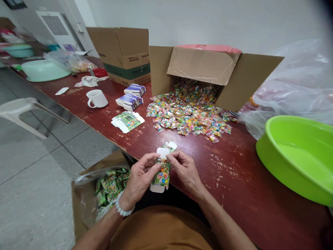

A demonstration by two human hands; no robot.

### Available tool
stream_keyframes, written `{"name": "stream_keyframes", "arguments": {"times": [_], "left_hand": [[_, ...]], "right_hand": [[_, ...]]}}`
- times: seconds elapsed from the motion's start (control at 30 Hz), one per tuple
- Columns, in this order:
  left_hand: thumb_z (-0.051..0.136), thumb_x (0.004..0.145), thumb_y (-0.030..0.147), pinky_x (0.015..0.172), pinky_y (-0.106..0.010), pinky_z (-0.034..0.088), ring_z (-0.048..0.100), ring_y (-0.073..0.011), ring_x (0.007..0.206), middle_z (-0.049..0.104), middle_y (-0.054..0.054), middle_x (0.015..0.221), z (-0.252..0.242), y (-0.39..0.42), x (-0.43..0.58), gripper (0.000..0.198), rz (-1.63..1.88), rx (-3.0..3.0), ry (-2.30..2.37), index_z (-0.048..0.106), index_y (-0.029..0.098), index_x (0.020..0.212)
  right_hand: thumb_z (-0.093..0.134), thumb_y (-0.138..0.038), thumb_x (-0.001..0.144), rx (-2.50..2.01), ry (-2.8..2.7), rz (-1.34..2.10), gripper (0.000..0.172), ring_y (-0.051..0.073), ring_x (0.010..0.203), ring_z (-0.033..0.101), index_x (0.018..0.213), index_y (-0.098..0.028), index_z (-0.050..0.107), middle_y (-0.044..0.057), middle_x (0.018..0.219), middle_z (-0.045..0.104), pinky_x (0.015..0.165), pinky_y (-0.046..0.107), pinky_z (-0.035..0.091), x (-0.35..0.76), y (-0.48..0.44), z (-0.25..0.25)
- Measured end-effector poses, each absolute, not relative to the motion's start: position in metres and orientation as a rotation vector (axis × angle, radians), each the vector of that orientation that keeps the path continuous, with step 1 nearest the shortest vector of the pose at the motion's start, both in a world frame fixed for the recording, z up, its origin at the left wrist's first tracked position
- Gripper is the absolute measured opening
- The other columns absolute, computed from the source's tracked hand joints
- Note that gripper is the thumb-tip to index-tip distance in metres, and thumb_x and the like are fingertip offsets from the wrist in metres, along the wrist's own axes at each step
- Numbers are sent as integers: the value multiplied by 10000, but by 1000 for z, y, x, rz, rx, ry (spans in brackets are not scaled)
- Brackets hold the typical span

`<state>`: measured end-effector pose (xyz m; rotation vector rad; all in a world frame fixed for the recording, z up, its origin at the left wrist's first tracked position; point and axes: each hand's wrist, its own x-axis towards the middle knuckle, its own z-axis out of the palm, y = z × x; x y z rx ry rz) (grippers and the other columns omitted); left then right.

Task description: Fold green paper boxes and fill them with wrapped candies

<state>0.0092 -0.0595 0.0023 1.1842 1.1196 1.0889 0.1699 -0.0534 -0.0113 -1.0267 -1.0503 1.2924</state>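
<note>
Between my hands, at the table's front edge, is a small green printed candy box (163,172) with white end flaps showing at its top and bottom. My left hand (142,175), with a pale bead bracelet at the wrist, grips the box's left side, thumb across its front. The fingers of my right hand (184,170) pinch the box near its upper flap. Beyond them, small clear packets of colourful candy (191,116) spill from a cardboard box (205,64) lying on its side. A flat stack of green candy boxes (128,121) lies to the left.
Purple and white cartons (130,101) and a white mug (97,99) stand left on the red table (234,180). A lime green basin (293,156) is at the right. Below left, an open carton (78,208) holds green packs (111,187). A white stool (26,107) stands on the floor.
</note>
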Motion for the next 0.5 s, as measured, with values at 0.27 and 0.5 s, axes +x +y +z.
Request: {"name": "stream_keyframes", "arguments": {"times": [0.27, 0.5], "left_hand": [[738, 826, 358, 738, -231, 512, 636, -141, 790, 708, -18, 886, -2, -52, 4, 219, 1090, 1266, 1098, 678, 178, 935], [802, 775, 396, 649, -214, 538, 662, -127, 733, 672, 23, 847, 1, -57, 9, 417, 1047, 875, 956, 535, 221, 1043]], "right_hand": [[837, -334, 692, -960, -1134, 1490, 295, 132, 682, 618, 914, -195, 700, -19, 750, 683, 682, 257, 485, 182, -33, -7], [744, -333, 810, -973, -1311, 1177, 142, 157, 697, 635, 758, -205, 712, 14, 759, 698, 661, 273, 500, 176, -38, -15]]}}
